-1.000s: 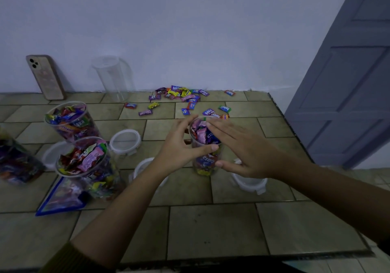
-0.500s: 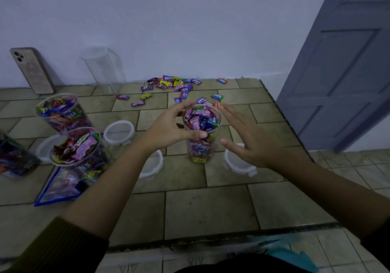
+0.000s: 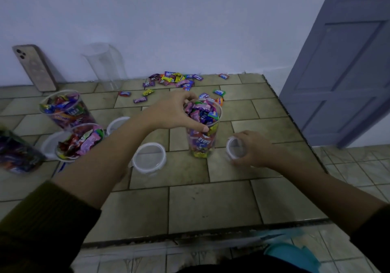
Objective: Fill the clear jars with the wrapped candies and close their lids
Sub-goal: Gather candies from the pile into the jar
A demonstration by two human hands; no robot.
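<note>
A clear jar (image 3: 202, 140) packed with wrapped candies stands upright mid-counter. My left hand (image 3: 173, 112) grips its rim from the left, thumb on the front wall. My right hand (image 3: 251, 149) is closed around a white lid (image 3: 235, 148) lying to the right of that jar. Loose wrapped candies (image 3: 175, 79) are scattered behind the jar near the wall. Two more candy-filled open jars (image 3: 63, 108) (image 3: 81, 141) stand at the left. An empty clear jar (image 3: 106, 66) is by the wall.
More white lids lie on the tiled counter (image 3: 211, 205): one (image 3: 150, 156) left of the held jar, another (image 3: 117, 124) behind my left forearm. A phone (image 3: 34, 68) leans on the wall. A candy bag (image 3: 16, 156) lies far left. A door (image 3: 341, 61) stands right.
My right hand left the jar's top, dropped to the right and closed on the white lid. My left hand stayed on the jar's rim.
</note>
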